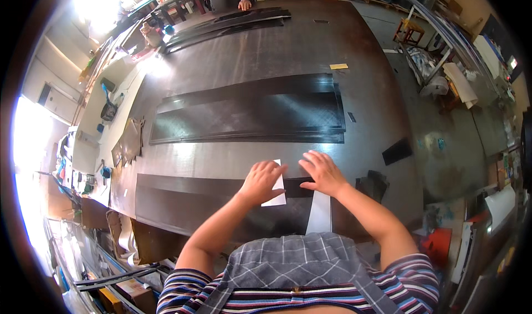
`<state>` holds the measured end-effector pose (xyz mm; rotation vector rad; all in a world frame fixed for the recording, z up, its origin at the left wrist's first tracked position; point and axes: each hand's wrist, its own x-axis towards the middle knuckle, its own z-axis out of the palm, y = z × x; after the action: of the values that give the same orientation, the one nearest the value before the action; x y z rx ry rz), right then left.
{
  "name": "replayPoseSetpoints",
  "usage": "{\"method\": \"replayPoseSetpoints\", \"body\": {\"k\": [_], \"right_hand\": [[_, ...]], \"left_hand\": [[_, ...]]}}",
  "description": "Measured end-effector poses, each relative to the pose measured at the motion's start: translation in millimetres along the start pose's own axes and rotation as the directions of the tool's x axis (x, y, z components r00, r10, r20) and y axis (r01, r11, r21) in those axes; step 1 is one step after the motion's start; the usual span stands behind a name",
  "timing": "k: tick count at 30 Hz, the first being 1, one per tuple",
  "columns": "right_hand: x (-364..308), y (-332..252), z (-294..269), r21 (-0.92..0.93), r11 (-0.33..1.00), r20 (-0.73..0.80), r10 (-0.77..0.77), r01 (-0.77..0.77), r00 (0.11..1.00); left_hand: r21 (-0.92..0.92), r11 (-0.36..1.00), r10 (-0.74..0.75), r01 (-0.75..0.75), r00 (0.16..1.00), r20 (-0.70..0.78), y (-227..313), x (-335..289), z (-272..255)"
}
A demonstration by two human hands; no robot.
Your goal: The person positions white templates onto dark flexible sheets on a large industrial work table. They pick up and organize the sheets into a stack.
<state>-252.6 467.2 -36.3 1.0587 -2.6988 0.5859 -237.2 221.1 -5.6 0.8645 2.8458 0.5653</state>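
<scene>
A long dark, glossy sheet (177,200) lies along the near edge of the table in front of me. My left hand (262,184) rests over it with fingers stretched out, on or just above a small white card-like piece (275,199). To its right, my right hand (324,173) is spread, thumb apart, over the sheet's far edge. Below that palm a longer white strip (320,214) runs toward my apron. Neither hand grips anything that I can see. Beyond my fingers lies a stack of long dark sheets (249,112).
The large dark table (354,42) carries more dark strips (227,29) at the far left, a yellow piece (338,66) and black scraps (397,152) at the right. Across it, a person's hand (244,5) touches the far edge. A wooden stool (409,31) stands beyond the right side.
</scene>
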Motion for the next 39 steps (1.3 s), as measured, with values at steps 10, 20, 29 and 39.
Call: {"method": "replayPoseSetpoints", "body": {"k": [10,20,29,39], "right_hand": [[101,75,46,0.816,-0.394,0.576,0.601,-0.422,0.554],[123,99,43,0.865,-0.473,0.499,0.782,-0.166,0.372],[85,71,57,0.844,-0.484,0.536,0.773,-0.232,0.339],[55,32,55,0.853,-0.351,0.501,0.759,-0.387,0.416]], "left_hand": [[-0.882,-0.078,-0.419,0.464,0.787,0.452,-91,114,6],[-0.922,0.121,-0.603,0.368,0.765,0.226,-92,127,13],[0.030,0.822,-0.568,0.569,0.812,0.132,-49,44,14],[-0.196,0.789,-0.600,0.582,0.798,-0.050,-35,15,61]]}}
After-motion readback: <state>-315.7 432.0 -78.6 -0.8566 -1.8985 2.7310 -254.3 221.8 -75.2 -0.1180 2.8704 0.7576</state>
